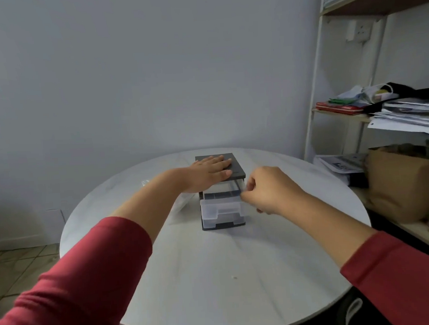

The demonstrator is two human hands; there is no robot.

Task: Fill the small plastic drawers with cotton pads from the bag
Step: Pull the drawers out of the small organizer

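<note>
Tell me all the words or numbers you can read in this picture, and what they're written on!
No text here can be read.
Papers stacked on the shelf: print too small and blurred.
Printed sheet on the lower shelf: dark marks, unreadable.
Red flat item on the shelf: no clear lettering.
Drawer unit on the round table: no label visible.
Wall socket: no readable marks.
</note>
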